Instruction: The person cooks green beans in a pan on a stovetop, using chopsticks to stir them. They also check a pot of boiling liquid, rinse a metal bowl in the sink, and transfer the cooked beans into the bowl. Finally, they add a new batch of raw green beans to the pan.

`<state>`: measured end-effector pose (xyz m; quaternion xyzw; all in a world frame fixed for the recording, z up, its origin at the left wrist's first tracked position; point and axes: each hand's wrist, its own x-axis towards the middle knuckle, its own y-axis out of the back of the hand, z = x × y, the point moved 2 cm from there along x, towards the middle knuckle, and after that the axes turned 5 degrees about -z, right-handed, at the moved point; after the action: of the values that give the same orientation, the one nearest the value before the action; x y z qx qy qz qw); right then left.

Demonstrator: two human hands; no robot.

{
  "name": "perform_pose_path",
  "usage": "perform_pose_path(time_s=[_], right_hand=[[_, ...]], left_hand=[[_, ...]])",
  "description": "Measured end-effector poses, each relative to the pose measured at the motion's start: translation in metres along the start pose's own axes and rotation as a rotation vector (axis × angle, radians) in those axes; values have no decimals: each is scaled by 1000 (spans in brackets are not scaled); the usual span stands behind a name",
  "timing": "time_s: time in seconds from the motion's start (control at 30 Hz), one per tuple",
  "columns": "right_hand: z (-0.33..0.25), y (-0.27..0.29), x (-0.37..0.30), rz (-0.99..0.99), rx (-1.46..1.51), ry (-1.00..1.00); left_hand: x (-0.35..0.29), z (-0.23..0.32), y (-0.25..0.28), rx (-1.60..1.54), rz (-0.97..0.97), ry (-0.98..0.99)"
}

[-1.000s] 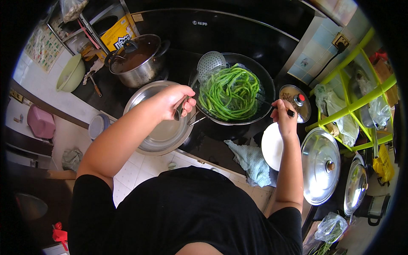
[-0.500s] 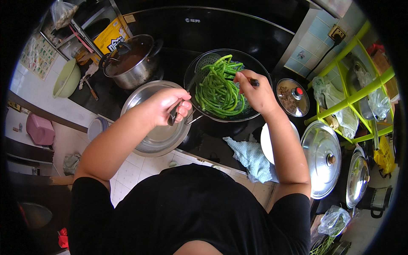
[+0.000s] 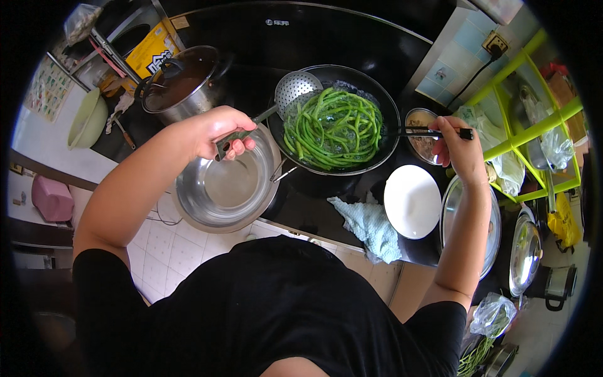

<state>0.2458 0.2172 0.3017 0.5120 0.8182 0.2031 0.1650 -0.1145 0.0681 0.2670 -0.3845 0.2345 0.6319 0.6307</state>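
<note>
Long green beans (image 3: 336, 129) lie in the round black pan (image 3: 361, 80). The perforated metal skimmer (image 3: 294, 91) overlaps the pan's left side; the slim black-handled utensil (image 3: 418, 131) extends from its right edge, above the glass-lidded round dish (image 3: 422, 148). Left, before the pan: wide silver metal basin (image 3: 188, 191); behind that, lidded steel pot (image 3: 188, 103). Right, before the pan: round white bowl (image 3: 411, 201), between the light-blue cloth (image 3: 370, 229) and round silver lid (image 3: 452, 207).

There's one skimmer (image 3: 294, 90), one stockpot (image 3: 188, 108), one white bowl (image 3: 412, 202).
</note>
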Motion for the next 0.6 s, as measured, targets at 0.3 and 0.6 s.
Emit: perform_pose_path(time_s=[0.3,0.6], right_hand=[[87,-35,31,-117,89,2],[67,-56,24,93,242,53]], left_hand=[[12,-14,-4,-178,-224,84],[18,-44,-14,-697,-528,126]])
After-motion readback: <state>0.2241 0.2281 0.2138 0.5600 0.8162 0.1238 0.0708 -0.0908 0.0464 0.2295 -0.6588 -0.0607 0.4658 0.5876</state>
